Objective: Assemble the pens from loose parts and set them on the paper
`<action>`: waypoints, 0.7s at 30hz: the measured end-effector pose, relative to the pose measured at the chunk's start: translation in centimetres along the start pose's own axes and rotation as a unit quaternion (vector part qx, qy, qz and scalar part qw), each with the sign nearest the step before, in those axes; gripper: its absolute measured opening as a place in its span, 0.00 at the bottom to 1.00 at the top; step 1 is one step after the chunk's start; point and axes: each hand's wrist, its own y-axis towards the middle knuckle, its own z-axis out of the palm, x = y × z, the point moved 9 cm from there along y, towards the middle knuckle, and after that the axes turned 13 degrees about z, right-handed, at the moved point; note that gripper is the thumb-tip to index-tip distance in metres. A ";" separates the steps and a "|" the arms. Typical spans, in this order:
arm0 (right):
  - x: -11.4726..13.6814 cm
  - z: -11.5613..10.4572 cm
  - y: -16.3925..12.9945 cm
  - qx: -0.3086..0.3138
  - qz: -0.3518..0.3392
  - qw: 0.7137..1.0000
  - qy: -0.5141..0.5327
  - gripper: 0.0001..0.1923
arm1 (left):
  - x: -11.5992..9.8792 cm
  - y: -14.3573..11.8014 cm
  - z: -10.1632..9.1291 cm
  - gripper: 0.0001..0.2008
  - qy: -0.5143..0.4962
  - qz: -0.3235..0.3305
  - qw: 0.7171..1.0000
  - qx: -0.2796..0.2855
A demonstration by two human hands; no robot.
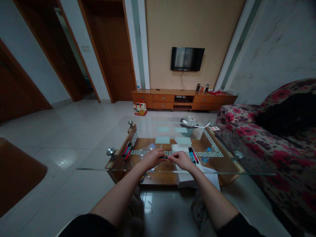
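Observation:
Over the near part of the glass table (pixel 148 166), my left hand (pixel 153 158) is closed on one end of a small, dark, slim pen (pixel 163 157). The fingertips of my right hand (pixel 182 160) pinch its other end, so the two hands almost meet. Most of the pen is hidden by my fingers. Left of my hands lies a group of pens (pixel 127 152) in black, red and blue. Another group of pens (pixel 193 155) lies just right of my right hand. A clear plastic bag (pixel 147 148) sits behind my left hand.
A plastic bottle (pixel 206 155) and white paper stack (pixel 184 179) show at the table's right. A basket with a plastic liner (pixel 189 122) stands at the far side. A flowered sofa (pixel 244 131) borders the right; a brown wooden piece (pixel 21 174) is at left.

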 end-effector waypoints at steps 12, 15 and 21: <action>-0.1 -1.1 0.0 -0.013 0.004 0.999 0.052 0.18 | 0.3 -0.3 -0.3 0.15 0.009 -0.002 1.000 -0.005; -0.8 -1.7 0.3 -0.029 0.005 0.996 0.088 0.18 | 0.5 -0.6 -0.4 0.16 0.017 -0.004 1.000 -0.014; -3.1 -4.2 1.0 -0.101 0.046 0.979 0.172 0.21 | 0.9 -1.1 -0.3 0.15 0.034 -0.008 0.999 -0.022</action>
